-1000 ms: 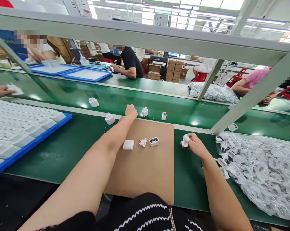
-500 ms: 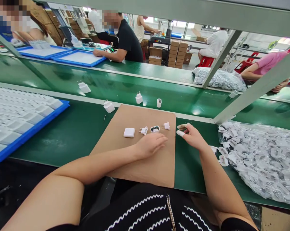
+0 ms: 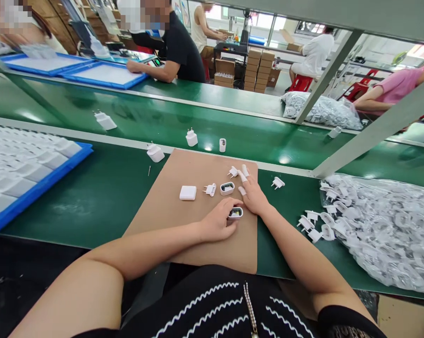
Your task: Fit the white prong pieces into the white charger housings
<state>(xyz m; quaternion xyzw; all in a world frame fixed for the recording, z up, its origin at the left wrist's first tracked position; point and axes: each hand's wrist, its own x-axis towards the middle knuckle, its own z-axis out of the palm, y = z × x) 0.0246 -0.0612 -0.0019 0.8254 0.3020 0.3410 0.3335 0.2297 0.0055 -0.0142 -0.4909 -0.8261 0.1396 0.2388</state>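
My left hand (image 3: 220, 220) is closed around a white charger housing (image 3: 236, 213), its open end facing up with parts inside. My right hand (image 3: 253, 193) is spread over the right side of the brown cardboard (image 3: 197, 230), white covers on some fingertips, close to a white plug piece (image 3: 233, 172). Between the hands and slightly behind sits a second open housing (image 3: 227, 188). To its left are another plug piece (image 3: 210, 189) and a closed white block (image 3: 188, 193). One more plug piece (image 3: 277, 182) lies on the green table right of the cardboard.
A blue tray (image 3: 39, 190) of white parts fills the left. At right lies a clear bag (image 3: 391, 230) of plug pieces, some spilled beside it. White chargers (image 3: 155, 152) stand behind the cardboard. Metal posts (image 3: 366, 134) rise at right; people sit beyond.
My right hand has moved left over the cardboard, fingers spread. An open housing now shows in my left hand. A plug piece now lies right of the cardboard. The camera view has shifted slightly.
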